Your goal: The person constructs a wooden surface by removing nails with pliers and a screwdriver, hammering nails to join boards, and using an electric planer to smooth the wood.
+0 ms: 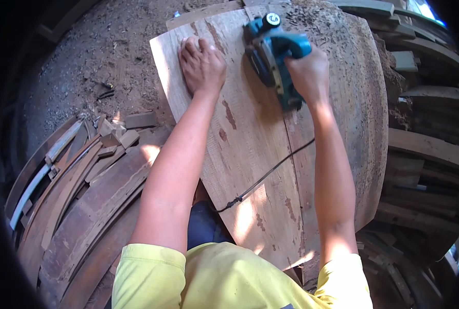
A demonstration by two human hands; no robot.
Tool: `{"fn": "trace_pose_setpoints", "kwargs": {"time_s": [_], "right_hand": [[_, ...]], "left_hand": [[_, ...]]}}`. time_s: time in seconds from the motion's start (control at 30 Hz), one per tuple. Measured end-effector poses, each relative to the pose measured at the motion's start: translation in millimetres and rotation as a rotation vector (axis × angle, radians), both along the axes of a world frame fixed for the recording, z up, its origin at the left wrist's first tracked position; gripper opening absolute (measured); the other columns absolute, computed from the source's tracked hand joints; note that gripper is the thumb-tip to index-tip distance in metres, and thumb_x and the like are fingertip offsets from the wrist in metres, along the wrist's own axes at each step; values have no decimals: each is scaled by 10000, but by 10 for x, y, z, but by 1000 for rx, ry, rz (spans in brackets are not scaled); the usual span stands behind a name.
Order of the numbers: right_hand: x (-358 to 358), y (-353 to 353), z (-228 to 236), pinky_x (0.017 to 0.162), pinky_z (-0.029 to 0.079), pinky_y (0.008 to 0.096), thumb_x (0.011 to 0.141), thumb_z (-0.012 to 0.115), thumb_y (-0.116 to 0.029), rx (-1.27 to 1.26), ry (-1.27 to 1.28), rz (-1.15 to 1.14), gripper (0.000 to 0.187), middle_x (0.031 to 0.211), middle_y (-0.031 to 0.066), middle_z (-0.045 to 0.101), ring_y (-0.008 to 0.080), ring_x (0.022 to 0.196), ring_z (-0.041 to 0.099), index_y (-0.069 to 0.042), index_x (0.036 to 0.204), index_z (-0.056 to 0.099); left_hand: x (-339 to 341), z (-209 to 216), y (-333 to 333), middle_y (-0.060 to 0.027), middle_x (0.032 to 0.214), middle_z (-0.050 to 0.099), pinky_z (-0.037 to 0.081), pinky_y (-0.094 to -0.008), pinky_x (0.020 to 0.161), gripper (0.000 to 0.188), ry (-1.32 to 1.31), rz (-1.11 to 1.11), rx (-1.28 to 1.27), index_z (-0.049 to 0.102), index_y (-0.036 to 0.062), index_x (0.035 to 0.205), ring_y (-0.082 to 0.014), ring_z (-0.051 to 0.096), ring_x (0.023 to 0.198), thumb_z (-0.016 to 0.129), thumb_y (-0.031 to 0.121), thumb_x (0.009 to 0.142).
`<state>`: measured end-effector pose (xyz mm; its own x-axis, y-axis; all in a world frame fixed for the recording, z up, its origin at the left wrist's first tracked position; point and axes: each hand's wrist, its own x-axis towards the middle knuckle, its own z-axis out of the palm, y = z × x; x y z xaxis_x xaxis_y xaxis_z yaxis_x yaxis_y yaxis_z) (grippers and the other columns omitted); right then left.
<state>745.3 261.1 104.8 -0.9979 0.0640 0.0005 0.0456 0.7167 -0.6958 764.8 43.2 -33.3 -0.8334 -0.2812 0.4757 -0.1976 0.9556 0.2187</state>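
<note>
My right hand (pixel 309 74) is wrapped round the rear handle of a teal electric hand planer (pixel 282 77). The planer sits tilted over a wide wooden panel (pixel 260 154) of pale boards with dark brown patches. Its black power cord (pixel 270 172) runs down across the wood toward my lap. Palm down, my left hand (pixel 202 64) presses on the panel near its far left edge, apart from the planer. Its fingers are slightly bent, holding nothing. The panel's right part (pixel 353 118) is rougher and darker, with shavings or debris on it.
Offcuts and curved planks (pixel 85 170) are heaped at the left. More stacked lumber (pixel 430 139) lines the right side. Bare dirt floor (pixel 100 56) with bits of debris lies at the far left, with a small dark tool-like object (pixel 106 91) on it.
</note>
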Motion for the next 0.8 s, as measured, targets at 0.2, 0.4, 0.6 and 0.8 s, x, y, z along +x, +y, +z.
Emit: {"fn": "trace_pose_setpoints", "kwargs": {"time_s": [0.2, 0.4, 0.6, 0.8], "right_hand": [[1613, 771, 47, 876, 590, 398, 803, 766, -45, 31, -152, -78, 531, 1032, 232, 790, 316, 959, 795, -53, 1333, 736], [2326, 900, 196, 779, 538, 315, 842, 736, -31, -2, -169, -257, 365, 849, 66, 727, 123, 798, 657, -1, 1205, 763], [824, 346, -60, 823, 576, 414, 817, 740, -89, 65, -1, -38, 301, 930, 196, 769, 306, 875, 734, -34, 1111, 778], [-834, -486, -111, 850, 611, 479, 807, 733, -234, 150, 23, -39, 339, 953, 255, 776, 425, 933, 771, -48, 1083, 797]], "left_hand": [[21, 3, 0, -210, 1343, 510, 393, -543, 1189, 291, -56, 27, -31, 526, 10, 1183, -404, 495, 1350, 566, 246, 1017], [27, 29, 14, -218, 1350, 500, 360, -553, 1229, 305, -95, 26, -19, 532, 0, 1185, -410, 470, 1401, 568, 247, 1011], [23, 51, 7, -202, 1354, 497, 324, -556, 1273, 273, -101, 34, 1, 549, 23, 1170, -409, 469, 1417, 573, 235, 1000], [32, 83, 6, -218, 1372, 515, 368, -540, 1227, 298, -62, 20, 25, 551, 2, 1187, -419, 473, 1404, 572, 236, 1003]]}}
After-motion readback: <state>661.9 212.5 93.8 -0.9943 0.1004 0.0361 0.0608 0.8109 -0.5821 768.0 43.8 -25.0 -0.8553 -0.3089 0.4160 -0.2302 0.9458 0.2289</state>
